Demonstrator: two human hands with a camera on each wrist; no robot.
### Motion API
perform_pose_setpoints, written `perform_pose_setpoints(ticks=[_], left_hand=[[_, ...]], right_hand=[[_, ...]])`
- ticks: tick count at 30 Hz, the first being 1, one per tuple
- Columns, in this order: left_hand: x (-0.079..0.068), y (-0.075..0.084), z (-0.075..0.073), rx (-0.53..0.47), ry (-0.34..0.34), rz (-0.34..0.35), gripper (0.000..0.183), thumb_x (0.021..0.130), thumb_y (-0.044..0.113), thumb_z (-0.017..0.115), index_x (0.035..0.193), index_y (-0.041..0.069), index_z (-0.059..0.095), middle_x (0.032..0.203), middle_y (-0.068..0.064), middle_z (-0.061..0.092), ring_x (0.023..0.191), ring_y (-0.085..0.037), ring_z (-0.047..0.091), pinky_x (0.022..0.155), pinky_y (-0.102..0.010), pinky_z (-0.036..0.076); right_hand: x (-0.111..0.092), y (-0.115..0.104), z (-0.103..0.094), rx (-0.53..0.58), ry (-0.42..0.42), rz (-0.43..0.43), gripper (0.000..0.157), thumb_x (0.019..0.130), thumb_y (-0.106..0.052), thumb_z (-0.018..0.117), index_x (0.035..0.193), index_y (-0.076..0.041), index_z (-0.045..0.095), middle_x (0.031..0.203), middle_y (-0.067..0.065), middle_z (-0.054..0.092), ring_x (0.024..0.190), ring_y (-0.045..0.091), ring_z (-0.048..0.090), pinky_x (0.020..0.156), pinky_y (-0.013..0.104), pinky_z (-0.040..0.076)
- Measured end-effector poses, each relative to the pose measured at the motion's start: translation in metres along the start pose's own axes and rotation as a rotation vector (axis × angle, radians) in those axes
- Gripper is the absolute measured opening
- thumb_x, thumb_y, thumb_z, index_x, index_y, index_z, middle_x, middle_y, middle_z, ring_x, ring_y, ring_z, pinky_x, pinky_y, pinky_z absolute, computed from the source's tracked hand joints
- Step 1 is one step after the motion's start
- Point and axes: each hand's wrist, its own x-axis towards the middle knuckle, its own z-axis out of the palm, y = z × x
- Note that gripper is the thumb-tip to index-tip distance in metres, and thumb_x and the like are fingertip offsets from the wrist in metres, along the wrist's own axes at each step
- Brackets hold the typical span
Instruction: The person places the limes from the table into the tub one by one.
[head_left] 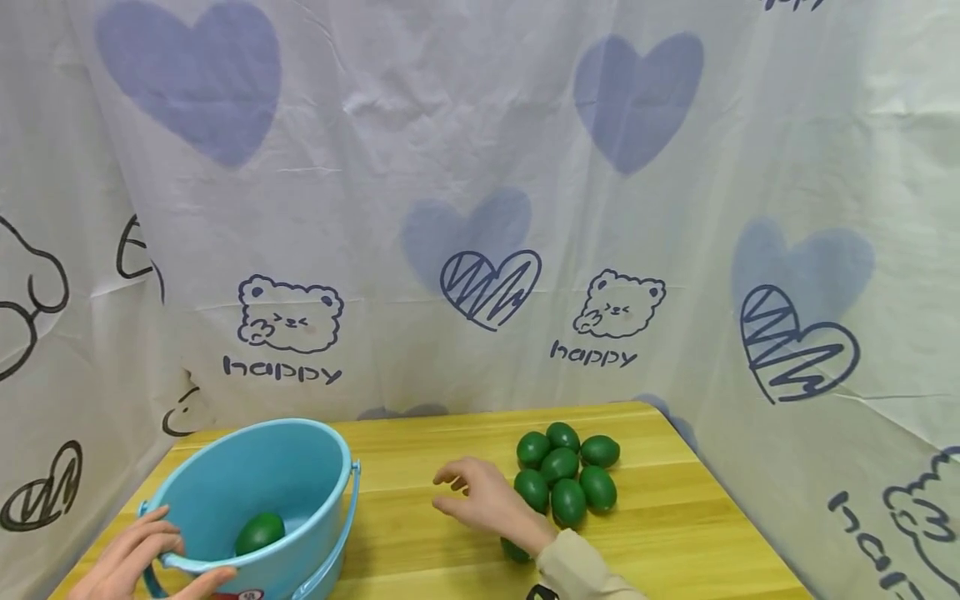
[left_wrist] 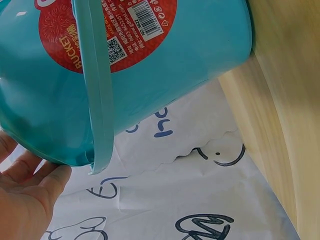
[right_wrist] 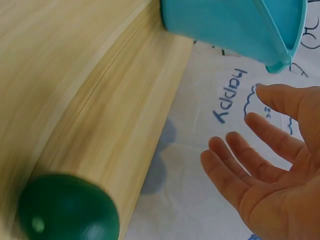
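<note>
A light blue bucket [head_left: 258, 450] stands at the left of the wooden table, a smooth dark green egg-shaped piece [head_left: 260, 533] lying on its bottom. My left hand [head_left: 138, 554] holds the bucket by its near left rim. In the left wrist view, the fingers of that hand [left_wrist: 32, 187] meet the rim beside the bucket's handle [left_wrist: 95, 85]. Between the bucket and a cluster of similar green pieces [head_left: 559, 465], my right hand [head_left: 483, 500] hovers with relaxed, spread fingers and an empty palm. One more green piece [head_left: 514, 550] is partly hidden under the right wrist.
The yellow wood-grain table [head_left: 420, 450] reaches back to a white cloth [head_left: 390, 250] printed with hearts and bears. The same cloth hangs on both sides. A red label [left_wrist: 140, 30] is stuck on the bucket's outer wall.
</note>
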Motion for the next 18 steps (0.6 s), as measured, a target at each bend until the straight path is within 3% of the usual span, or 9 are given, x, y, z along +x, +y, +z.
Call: perform_pose_setpoints(ticks=[3, 4, 8, 10, 12, 13, 15, 16, 18], left_hand=[[0.0, -0.001, 0.0, -0.002, 0.019, 0.011, 0.067, 0.037, 0.046, 0.099, 0.082, 0.009, 0.064, 0.095, -0.011, 0.065, 0.105, -0.041, 0.059, 0.1, -0.048, 0.046], [0.0, 0.0, 0.0, 0.0, 0.022, 0.012, 0.068, 0.037, 0.047, 0.099, 0.082, 0.01, 0.065, 0.094, -0.011, 0.065, 0.105, -0.041, 0.059, 0.1, -0.047, 0.046], [-0.001, -0.001, -0.001, 0.003, 0.006, 0.01, 0.07, 0.037, 0.048, 0.099, 0.084, 0.008, 0.065, 0.096, -0.012, 0.065, 0.106, -0.042, 0.058, 0.099, -0.05, 0.046], [-0.002, -0.001, -0.002, 0.012, -0.011, 0.005, 0.071, 0.039, 0.049, 0.098, 0.085, 0.006, 0.065, 0.098, -0.013, 0.065, 0.106, -0.043, 0.058, 0.081, -0.064, 0.045], [-0.003, -0.001, -0.002, 0.006, -0.019, 0.027, 0.068, 0.039, 0.048, 0.098, 0.085, 0.008, 0.067, 0.097, -0.013, 0.064, 0.107, -0.043, 0.057, 0.081, -0.063, 0.045], [-0.003, -0.002, -0.002, 0.004, -0.014, 0.035, 0.068, 0.039, 0.049, 0.098, 0.085, 0.009, 0.067, 0.097, -0.012, 0.064, 0.106, -0.042, 0.057, 0.089, -0.059, 0.046], [-0.003, -0.002, -0.001, 0.003, 0.006, 0.054, 0.069, 0.037, 0.049, 0.098, 0.084, 0.01, 0.067, 0.095, -0.011, 0.064, 0.104, -0.041, 0.058, 0.106, -0.037, 0.045], [-0.003, -0.001, 0.0, 0.003, 0.018, 0.051, 0.069, 0.036, 0.049, 0.098, 0.083, 0.01, 0.067, 0.095, -0.011, 0.065, 0.103, -0.041, 0.059, 0.108, -0.033, 0.042], [-0.002, -0.001, 0.001, 0.004, 0.043, 0.041, 0.07, 0.033, 0.047, 0.099, 0.083, 0.01, 0.067, 0.096, -0.012, 0.066, 0.103, -0.04, 0.059, 0.11, -0.008, 0.026]], right_hand=[[-0.003, 0.007, -0.006, -0.052, -0.02, 0.015, 0.027, 0.092, -0.033, 0.069, 0.113, -0.018, 0.07, 0.117, 0.002, 0.068, 0.099, 0.019, 0.065, 0.081, 0.028, 0.054], [-0.004, 0.009, -0.008, -0.059, -0.027, 0.022, 0.027, 0.091, -0.033, 0.069, 0.113, -0.018, 0.07, 0.117, 0.002, 0.068, 0.099, 0.019, 0.065, 0.081, 0.028, 0.054], [-0.009, 0.02, -0.012, -0.087, -0.057, 0.042, 0.027, 0.09, -0.031, 0.072, 0.112, -0.016, 0.071, 0.115, 0.002, 0.069, 0.097, 0.016, 0.065, 0.079, 0.027, 0.054], [-0.011, 0.025, -0.013, -0.097, -0.077, 0.043, 0.028, 0.089, -0.03, 0.073, 0.112, -0.015, 0.071, 0.114, 0.002, 0.07, 0.096, 0.014, 0.065, 0.08, 0.027, 0.054], [-0.014, 0.03, -0.014, -0.117, -0.095, 0.044, 0.029, 0.088, -0.03, 0.074, 0.113, -0.015, 0.071, 0.113, 0.002, 0.07, 0.097, 0.013, 0.064, 0.081, 0.027, 0.054], [-0.016, 0.033, -0.014, -0.126, -0.104, 0.042, 0.03, 0.087, -0.03, 0.074, 0.113, -0.015, 0.071, 0.113, 0.003, 0.07, 0.097, 0.014, 0.064, 0.082, 0.028, 0.054], [-0.018, 0.037, -0.016, -0.146, -0.109, 0.037, 0.031, 0.087, -0.029, 0.075, 0.114, -0.014, 0.071, 0.114, 0.003, 0.07, 0.1, 0.017, 0.064, 0.083, 0.029, 0.055], [-0.02, 0.038, -0.017, -0.155, -0.109, 0.037, 0.031, 0.087, -0.029, 0.075, 0.114, -0.014, 0.071, 0.114, 0.003, 0.07, 0.102, 0.019, 0.064, 0.084, 0.031, 0.055], [-0.022, 0.041, -0.021, -0.178, -0.101, 0.048, 0.032, 0.087, -0.028, 0.075, 0.115, -0.014, 0.07, 0.115, 0.002, 0.07, 0.104, 0.021, 0.064, 0.085, 0.033, 0.055]])
